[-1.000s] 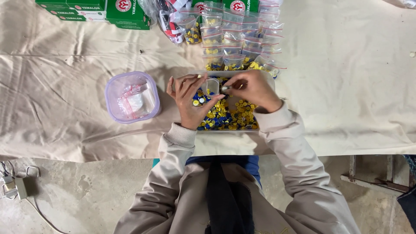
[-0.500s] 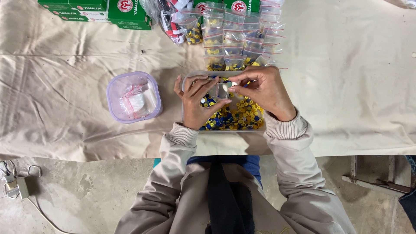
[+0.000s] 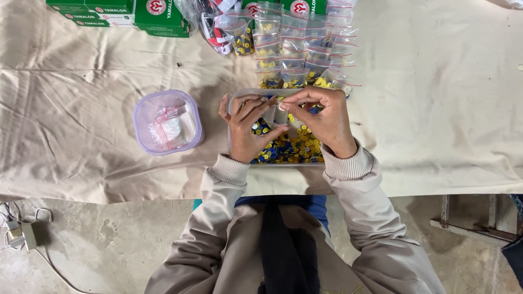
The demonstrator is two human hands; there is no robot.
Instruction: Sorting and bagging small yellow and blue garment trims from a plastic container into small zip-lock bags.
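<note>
A clear rectangular tray (image 3: pixel 235 99) on the cloth-covered table holds a heap of small yellow and blue pieces (image 3: pixel 291 148). Above it, my left hand (image 3: pixel 248 128) and my right hand (image 3: pixel 324 117) together pinch a small clear plastic bag (image 3: pixel 276 112) at its top edge. The fingers of both hands meet at the bag's mouth. What is inside the bag is too small to tell.
Rows of small filled clear bags (image 3: pixel 297 51) lie just beyond the tray. A round-cornered purple-rimmed tub (image 3: pixel 168 122) with empty bags sits to the left. Green boxes (image 3: pixel 122 12) line the far edge. The table's front edge (image 3: pixel 109 193) drops to a concrete floor with a cable (image 3: pixel 24 234).
Both hands have risen slightly toward the tray's far side and closed on the small bag's top; the right hand's fingers now pinch along its mouth.
</note>
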